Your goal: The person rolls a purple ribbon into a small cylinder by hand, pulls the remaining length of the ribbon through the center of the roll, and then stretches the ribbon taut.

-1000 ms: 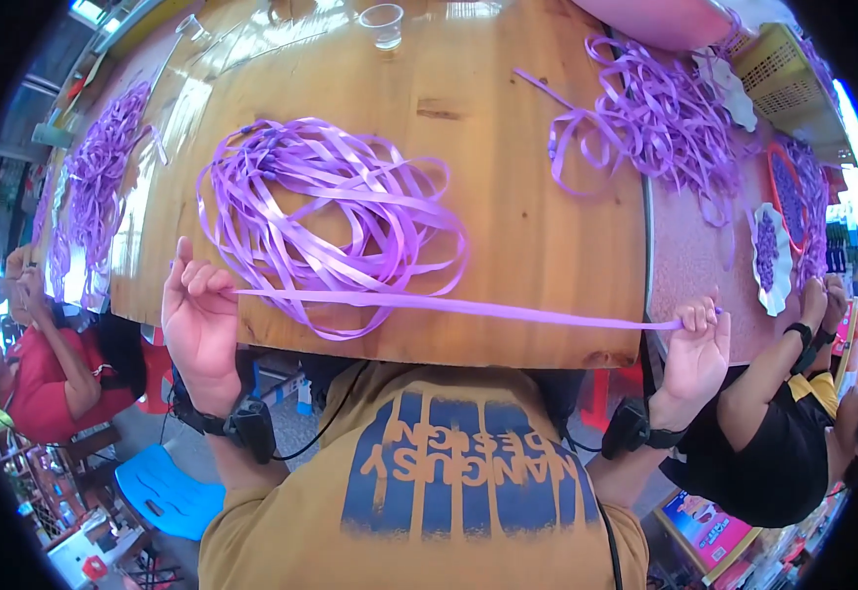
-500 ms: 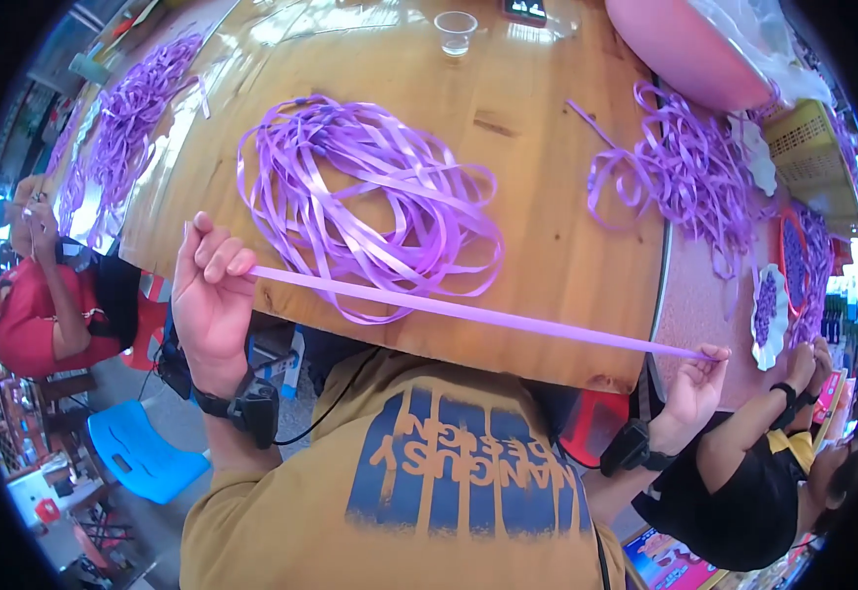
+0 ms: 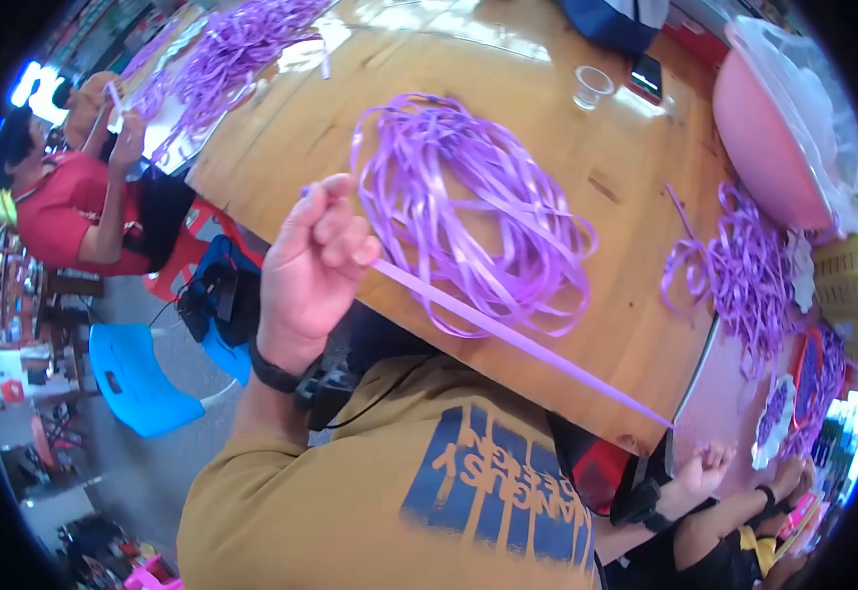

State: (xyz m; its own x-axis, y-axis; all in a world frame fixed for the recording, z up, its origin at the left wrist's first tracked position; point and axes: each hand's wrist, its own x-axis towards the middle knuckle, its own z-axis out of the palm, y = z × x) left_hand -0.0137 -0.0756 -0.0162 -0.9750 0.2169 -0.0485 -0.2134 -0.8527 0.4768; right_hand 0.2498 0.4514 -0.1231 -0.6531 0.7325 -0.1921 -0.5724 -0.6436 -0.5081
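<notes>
Your left hand (image 3: pixel 313 258) at centre and right hand (image 3: pixel 704 466) at lower right each pinch closed on the taut thin purple plastic ribbon (image 3: pixel 517 339) stretched over the wooden worktop (image 3: pixel 547 147).

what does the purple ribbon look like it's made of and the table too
Ribbon: likely thin plastic or satin-type synthetic; flat, glossy, with pale highlights on the pile's loops. Table: looks like varnished wood; orange-brown with grain streaks and bright reflections.

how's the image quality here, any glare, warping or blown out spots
Head view: strong fisheye warping bends the wooden table edge and tilts the scene; glare washes out the tabletop's far end; bright blown-out light sits at the right rim; the left hand and purple ribbon strand look fairly sharp, while the right hand is small and soft.
</notes>
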